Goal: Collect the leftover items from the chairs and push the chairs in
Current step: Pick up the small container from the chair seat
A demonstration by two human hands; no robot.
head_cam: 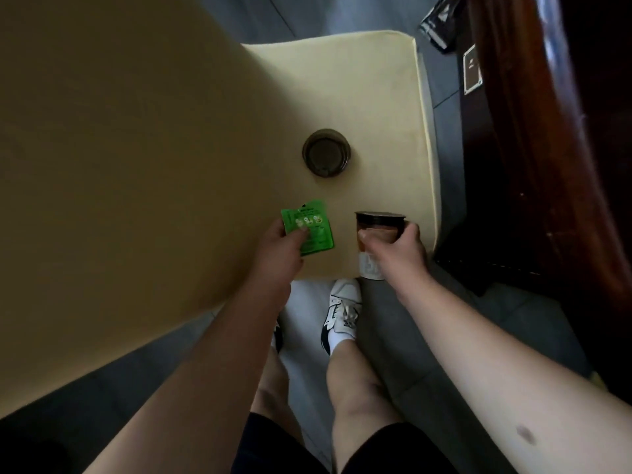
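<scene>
Pinching a green sachet [307, 229] between thumb and fingers, the left hand [278, 249] is holding it just above the near part of the cream chair seat [383, 107]. The right hand [398, 249] is wrapping its fingers round the side of a lidded cup [376, 234], near the seat's front right corner; whether the cup's base is resting on the cushion or is already lifted is not clear. A dark round lid [326, 152] is lying flat on the seat further from the person, apart from both hands, not yet collected.

The sachet is looking thin, light and floppy, so a pinch at one edge should be enough, though it could crumple or slip if squeezed loosely. It is lying roughly flat, its long axis running away from the person and tilting slightly left, with the hand covering the near left corner. The cup is probably light plastic with some brownish contents and a film top, so it is best taken round the wall below the rim and kept upright; it is standing near vertical, its top leaning away from the camera. The lid is likely stiff, light and low, needing fingertips under its rim.

To the right, a dark wooden surface [547, 165] is standing close beside the chair.
</scene>
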